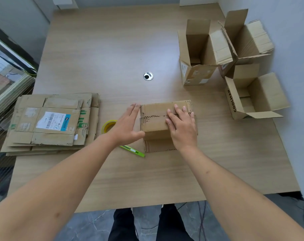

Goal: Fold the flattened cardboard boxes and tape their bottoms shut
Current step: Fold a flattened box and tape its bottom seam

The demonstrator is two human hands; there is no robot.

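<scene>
A small cardboard box stands in the middle of the table with its flaps folded shut on top. My right hand lies flat on those flaps, fingers straight, pressing them down. My left hand is open against the box's left side, fingers straight and thumb toward the box. A roll of yellow tape lies just left of my left hand, partly hidden by my wrist. A stack of flattened cardboard boxes rests at the left of the table.
A green utility knife lies in front of the box. Three folded, open-topped boxes stand at the right. A round cable grommet sits mid-table. The wooden table ends near my legs.
</scene>
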